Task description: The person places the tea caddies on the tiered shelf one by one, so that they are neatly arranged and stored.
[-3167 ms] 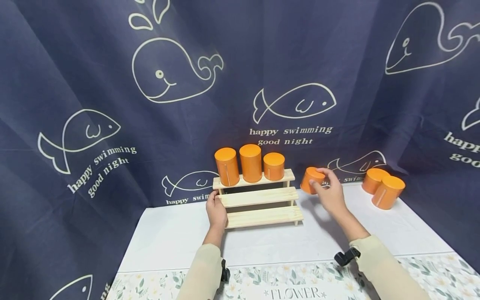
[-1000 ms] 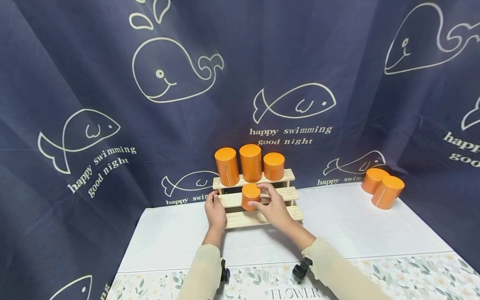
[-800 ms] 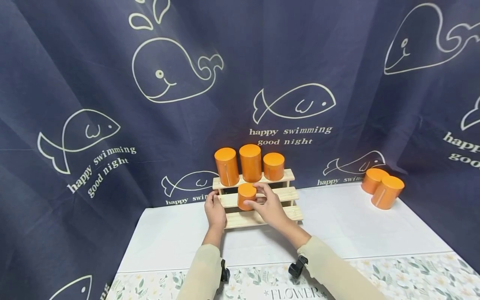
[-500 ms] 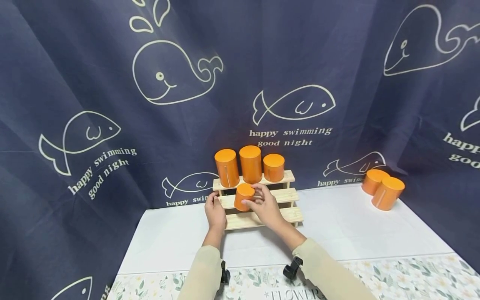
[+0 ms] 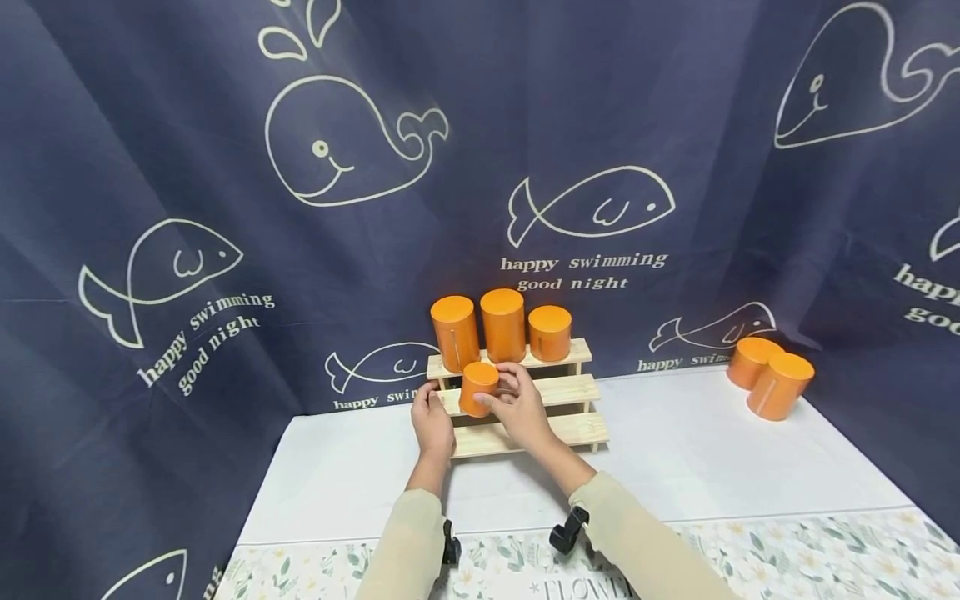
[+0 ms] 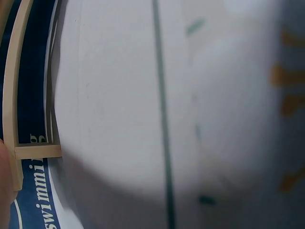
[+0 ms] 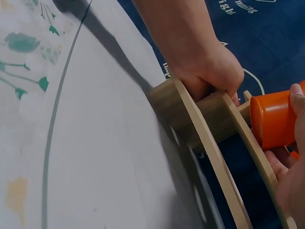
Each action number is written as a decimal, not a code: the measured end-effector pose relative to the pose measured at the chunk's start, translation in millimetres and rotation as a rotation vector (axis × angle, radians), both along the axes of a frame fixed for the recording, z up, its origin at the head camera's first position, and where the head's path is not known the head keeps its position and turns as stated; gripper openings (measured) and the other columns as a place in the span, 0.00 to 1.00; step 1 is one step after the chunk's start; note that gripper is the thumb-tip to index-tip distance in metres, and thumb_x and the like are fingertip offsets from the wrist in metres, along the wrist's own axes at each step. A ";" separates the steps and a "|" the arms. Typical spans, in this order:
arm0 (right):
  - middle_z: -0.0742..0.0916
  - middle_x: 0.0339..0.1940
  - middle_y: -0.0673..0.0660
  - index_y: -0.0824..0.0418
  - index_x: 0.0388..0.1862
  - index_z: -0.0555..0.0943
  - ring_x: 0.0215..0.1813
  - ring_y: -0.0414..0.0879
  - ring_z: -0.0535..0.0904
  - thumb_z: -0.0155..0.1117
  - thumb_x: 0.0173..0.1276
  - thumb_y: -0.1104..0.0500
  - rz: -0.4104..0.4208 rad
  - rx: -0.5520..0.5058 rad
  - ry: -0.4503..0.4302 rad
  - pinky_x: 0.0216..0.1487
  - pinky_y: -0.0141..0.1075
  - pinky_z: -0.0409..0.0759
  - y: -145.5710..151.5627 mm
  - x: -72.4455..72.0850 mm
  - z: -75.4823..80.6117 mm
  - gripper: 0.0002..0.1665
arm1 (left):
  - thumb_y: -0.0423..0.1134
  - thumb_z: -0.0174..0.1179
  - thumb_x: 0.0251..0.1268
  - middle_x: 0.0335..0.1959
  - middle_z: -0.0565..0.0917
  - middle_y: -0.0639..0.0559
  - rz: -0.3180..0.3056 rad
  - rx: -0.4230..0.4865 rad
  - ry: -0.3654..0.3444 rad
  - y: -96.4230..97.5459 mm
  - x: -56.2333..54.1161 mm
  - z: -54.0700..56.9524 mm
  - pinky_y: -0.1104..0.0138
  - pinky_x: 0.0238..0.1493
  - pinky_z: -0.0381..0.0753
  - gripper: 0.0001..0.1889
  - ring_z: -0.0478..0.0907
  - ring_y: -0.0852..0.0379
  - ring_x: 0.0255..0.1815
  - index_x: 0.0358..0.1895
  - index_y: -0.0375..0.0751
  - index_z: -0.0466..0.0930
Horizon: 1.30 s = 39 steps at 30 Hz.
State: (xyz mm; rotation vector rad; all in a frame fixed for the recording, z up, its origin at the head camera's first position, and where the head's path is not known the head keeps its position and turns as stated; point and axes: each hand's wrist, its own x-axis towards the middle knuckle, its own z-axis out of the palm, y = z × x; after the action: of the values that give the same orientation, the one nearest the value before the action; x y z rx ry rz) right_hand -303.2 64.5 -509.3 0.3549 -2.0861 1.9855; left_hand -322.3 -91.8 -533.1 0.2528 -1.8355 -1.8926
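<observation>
Pinching orange tin w/ R hand nr L end of wooden rack's mid tier, contact unclear; gripping rack end w/ L hand. Apparently done: 3 tins on top tier. Left: held 1, plus 2 tins on table.

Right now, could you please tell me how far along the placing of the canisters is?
Three orange canisters already stand on the top tier of the wooden rack. The right hand holds a fourth canister by the middle tier, while the left hand grips the rack's end. Two more canisters on the white cloth seem left to place.
</observation>
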 end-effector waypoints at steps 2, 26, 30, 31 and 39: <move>0.89 0.60 0.64 0.61 0.67 0.74 0.54 0.49 0.87 0.80 0.63 0.62 0.006 -0.010 0.001 0.53 0.27 0.86 -2.0 -0.9 -0.4 0.36 | 0.26 0.43 0.82 0.60 0.82 0.29 0.006 -0.002 0.007 0.1 -0.8 0.1 0.47 0.72 0.74 0.16 0.77 0.37 0.66 0.57 0.23 0.79; 0.93 0.52 0.59 0.61 0.57 0.86 0.52 0.50 0.90 0.89 0.52 0.51 -0.093 0.233 -0.042 0.54 0.38 0.91 -9.7 1.4 4.5 0.35 | 0.27 0.44 0.81 0.61 0.83 0.31 0.015 -0.051 -0.020 -0.2 1.7 0.2 0.44 0.74 0.73 0.15 0.77 0.36 0.68 0.56 0.27 0.80; 0.93 0.50 0.57 0.60 0.55 0.87 0.50 0.48 0.91 0.91 0.48 0.49 -0.125 0.263 -0.055 0.53 0.39 0.91 -12.1 1.5 2.9 0.36 | 0.28 0.44 0.82 0.61 0.83 0.32 0.020 -0.066 -0.039 -1.5 1.7 -1.7 0.46 0.74 0.74 0.15 0.77 0.38 0.68 0.56 0.28 0.80; 0.93 0.49 0.58 0.60 0.54 0.87 0.49 0.49 0.91 0.91 0.48 0.48 -0.129 0.268 -0.054 0.53 0.39 0.91 -12.4 1.7 2.7 0.36 | 0.28 0.44 0.82 0.61 0.83 0.33 0.021 -0.068 -0.041 -1.7 1.7 -2.2 0.46 0.74 0.74 0.14 0.77 0.38 0.68 0.56 0.28 0.80; 0.94 0.48 0.57 0.59 0.52 0.88 0.49 0.49 0.93 0.92 0.45 0.47 -0.159 0.308 -0.019 0.51 0.37 0.92 -13.4 -1.0 2.6 0.36 | 0.27 0.44 0.81 0.59 0.83 0.31 0.015 -0.076 -0.013 -1.0 1.3 -0.2 0.45 0.73 0.73 0.15 0.77 0.37 0.67 0.55 0.26 0.80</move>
State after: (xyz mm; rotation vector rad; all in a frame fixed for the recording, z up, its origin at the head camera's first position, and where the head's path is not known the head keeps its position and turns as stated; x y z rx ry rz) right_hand -304.2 51.1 -506.7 0.2169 -2.3550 1.5873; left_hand -321.0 -92.8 -533.3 0.2532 -1.9048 -1.8109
